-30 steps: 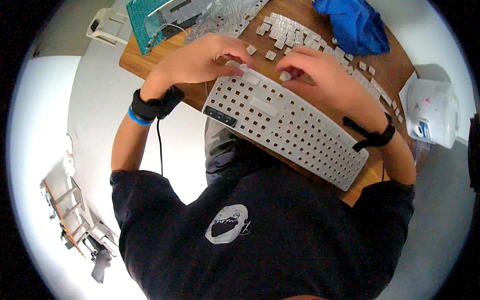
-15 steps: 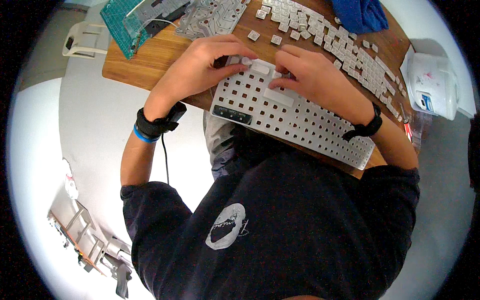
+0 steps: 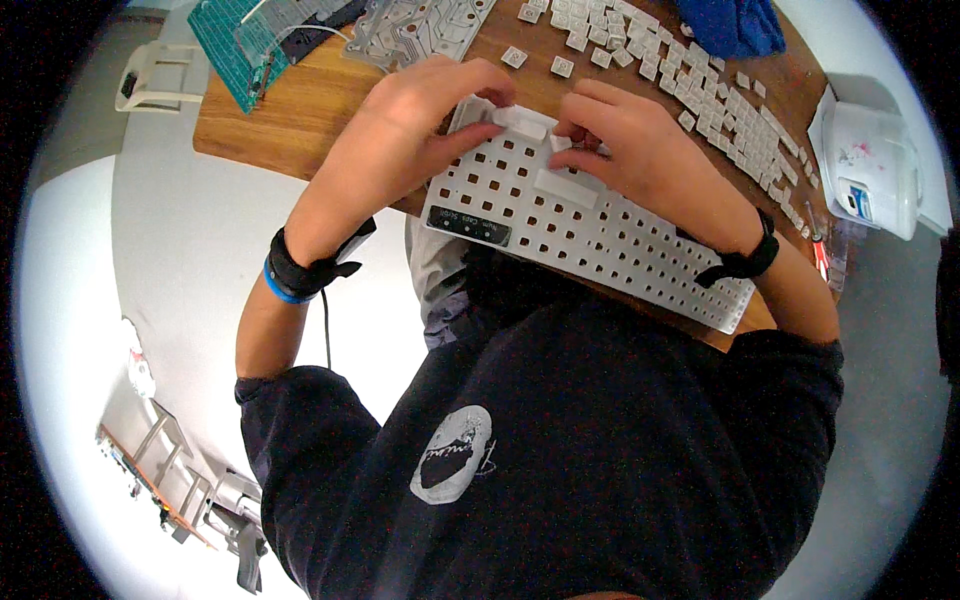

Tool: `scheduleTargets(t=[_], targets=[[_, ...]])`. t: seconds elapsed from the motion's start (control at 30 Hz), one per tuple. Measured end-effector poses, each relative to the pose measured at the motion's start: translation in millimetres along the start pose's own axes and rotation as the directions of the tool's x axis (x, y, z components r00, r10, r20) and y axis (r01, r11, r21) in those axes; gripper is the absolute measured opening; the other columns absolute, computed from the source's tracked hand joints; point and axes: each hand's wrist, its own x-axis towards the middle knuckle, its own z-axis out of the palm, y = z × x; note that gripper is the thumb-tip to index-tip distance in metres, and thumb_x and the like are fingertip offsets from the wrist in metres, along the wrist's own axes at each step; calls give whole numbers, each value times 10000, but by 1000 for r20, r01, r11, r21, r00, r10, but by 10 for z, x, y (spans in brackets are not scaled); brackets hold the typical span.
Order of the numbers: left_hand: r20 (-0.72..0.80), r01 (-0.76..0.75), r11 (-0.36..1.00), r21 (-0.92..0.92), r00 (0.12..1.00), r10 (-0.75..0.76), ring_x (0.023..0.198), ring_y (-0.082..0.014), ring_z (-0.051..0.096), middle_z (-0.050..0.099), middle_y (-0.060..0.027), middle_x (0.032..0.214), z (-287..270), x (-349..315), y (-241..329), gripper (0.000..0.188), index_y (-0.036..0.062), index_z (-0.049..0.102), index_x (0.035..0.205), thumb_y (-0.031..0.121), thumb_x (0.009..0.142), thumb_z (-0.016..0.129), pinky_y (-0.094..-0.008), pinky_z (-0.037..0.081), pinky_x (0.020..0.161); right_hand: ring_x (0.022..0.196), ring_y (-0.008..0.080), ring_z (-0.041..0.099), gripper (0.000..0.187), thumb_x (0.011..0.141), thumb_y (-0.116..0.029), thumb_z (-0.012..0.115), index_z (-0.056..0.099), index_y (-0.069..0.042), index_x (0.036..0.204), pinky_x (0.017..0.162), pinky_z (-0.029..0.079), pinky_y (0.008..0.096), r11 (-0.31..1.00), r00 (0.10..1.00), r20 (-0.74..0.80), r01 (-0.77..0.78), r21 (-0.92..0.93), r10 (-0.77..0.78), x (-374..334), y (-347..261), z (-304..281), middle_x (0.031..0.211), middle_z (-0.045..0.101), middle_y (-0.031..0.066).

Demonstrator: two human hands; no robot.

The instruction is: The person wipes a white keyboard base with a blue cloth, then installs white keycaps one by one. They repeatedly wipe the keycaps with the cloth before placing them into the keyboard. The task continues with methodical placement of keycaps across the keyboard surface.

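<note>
A white keyboard top cover [image 3: 600,235] with rows of square holes lies tilted at the table's near edge, a dark indicator strip [image 3: 468,226] at its lower left. My left hand [image 3: 415,115] curls round the cover's far left corner, thumb on its face beside a long white raised piece [image 3: 522,126]. Beyond the edge, those fingertips are partly hidden. My right hand [image 3: 635,145] is closed in a pinch over the far side of the cover, around a small white piece like a keycap [image 3: 559,144]. Just below that hand is a wide white blank bar [image 3: 566,188].
Many loose white keycaps [image 3: 720,110] spread over the far right of the wooden table [image 3: 260,120]. A green cutting mat [image 3: 225,55] and a circuit membrane sheet [image 3: 420,28] lie far left. A blue cloth [image 3: 735,25], a red-handled screwdriver [image 3: 820,255] and a white container [image 3: 865,160] are rightward.
The view has shifted slightly. My left fingers have moved a little on the cover's corner; the right hand stays pinched at nearly the same spot.
</note>
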Motion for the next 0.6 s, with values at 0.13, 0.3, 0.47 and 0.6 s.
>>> scheduleTargets(t=[0.13,0.3,0.47,0.6], targets=[[108,19,1000,3,994,-19,995,-293,736,766,-85,1087,7,-9,46,293,88,757,1171,81,893,849,-396,606,821,966,394,691,308,926,-244,821,636,-25,1039,833,576,483,999,1000,3,5,-43,-4,16,3,2,1018,655,157],[58,-38,999,9,998,37,919,-248,707,741,-67,1049,34,-4,16,252,116,774,1135,79,897,848,-351,579,701,965,393,689,308,932,-249,816,633,-20,1027,828,574,489,998,1000,-8,1,-62,-2,7,13,17,1018,655,161],[68,-16,1000,-9,998,17,903,-236,704,744,-65,1041,15,3,33,260,113,780,1139,66,893,850,-349,570,703,960,380,703,256,955,-192,789,651,-12,1073,829,584,469,1000,1000,-4,23,-9,-23,-16,14,-11,1019,654,163],[12,-82,997,-2,997,82,871,-228,704,744,-62,1033,70,-8,-44,258,116,787,1137,71,893,854,-344,564,678,952,343,732,216,949,-92,771,688,-2,1127,842,609,439,996,999,47,-23,90,19,-25,-39,-72,1036,657,160]])
